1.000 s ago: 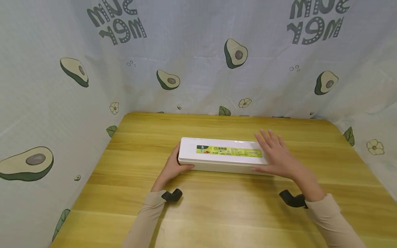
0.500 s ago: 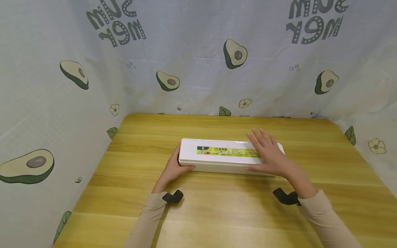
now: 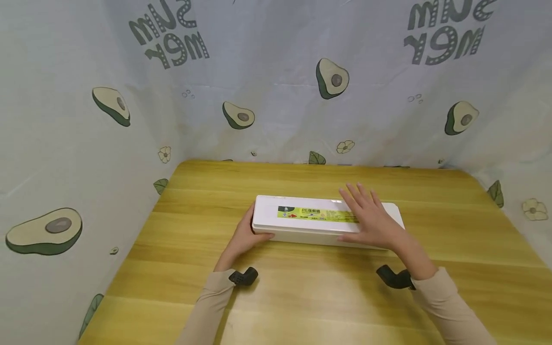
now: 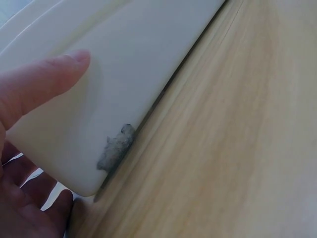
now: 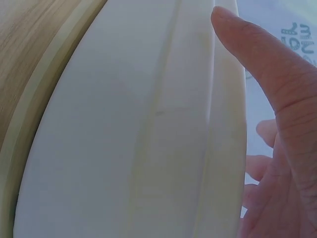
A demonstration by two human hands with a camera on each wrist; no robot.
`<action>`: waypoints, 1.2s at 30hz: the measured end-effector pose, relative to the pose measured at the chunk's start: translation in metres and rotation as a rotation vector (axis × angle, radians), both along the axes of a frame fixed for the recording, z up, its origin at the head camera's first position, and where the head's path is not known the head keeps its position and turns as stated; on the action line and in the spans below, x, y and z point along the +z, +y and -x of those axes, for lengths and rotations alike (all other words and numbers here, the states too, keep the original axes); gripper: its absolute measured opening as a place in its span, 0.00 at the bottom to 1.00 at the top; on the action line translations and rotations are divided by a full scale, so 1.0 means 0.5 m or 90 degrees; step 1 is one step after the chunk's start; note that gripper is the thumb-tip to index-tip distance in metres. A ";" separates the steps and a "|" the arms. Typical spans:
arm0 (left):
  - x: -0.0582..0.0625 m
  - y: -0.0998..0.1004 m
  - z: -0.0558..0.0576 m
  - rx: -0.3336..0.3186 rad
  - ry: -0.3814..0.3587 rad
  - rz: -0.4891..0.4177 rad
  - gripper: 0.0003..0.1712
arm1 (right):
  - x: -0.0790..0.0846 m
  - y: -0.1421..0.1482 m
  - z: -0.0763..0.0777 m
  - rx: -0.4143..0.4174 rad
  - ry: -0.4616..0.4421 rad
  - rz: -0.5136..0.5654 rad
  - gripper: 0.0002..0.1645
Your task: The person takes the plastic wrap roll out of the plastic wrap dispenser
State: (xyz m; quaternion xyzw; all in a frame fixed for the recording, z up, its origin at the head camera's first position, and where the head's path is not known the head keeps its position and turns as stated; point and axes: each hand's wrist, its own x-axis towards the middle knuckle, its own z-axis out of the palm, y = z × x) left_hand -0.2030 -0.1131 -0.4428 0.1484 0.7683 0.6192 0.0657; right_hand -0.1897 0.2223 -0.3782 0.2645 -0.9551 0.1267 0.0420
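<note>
Cling-film box (image 3: 306, 235) sits on the wood-grain table (image 3: 302, 297): the left hand (image 3: 244, 237) grips one end, while the right hand (image 3: 374, 223) is spread over the lid (image 3: 302, 223) toward the other, contact hard to judge.

A long white rectangular plastic box (image 3: 269, 218), glossy on top, rests flat on the wood-grain counter (image 3: 302, 297), stretched left to right, its right end slightly nearer the person. Its lid is closed. A bright yellow-green printed label (image 3: 319, 214) runs lengthwise along the lid. A ragged grey patch (image 4: 116, 151) marks the near side's bottom edge, close to the left end.
</note>
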 end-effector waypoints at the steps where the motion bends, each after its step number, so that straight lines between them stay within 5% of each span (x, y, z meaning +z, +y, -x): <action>1: 0.001 0.001 0.001 -0.001 -0.001 0.000 0.59 | 0.001 -0.002 0.001 0.001 0.002 -0.002 0.69; 21: 0.013 0.005 0.001 -0.004 0.006 0.018 0.60 | 0.005 -0.067 0.018 0.030 -0.042 -0.019 0.68; 28: -0.045 0.002 0.028 0.012 0.009 0.004 0.62 | -0.005 -0.086 0.027 0.048 -0.022 -0.051 0.65; 36: -0.059 -0.002 0.025 0.024 0.021 0.011 0.61 | -0.018 -0.099 0.034 0.068 0.045 -0.098 0.62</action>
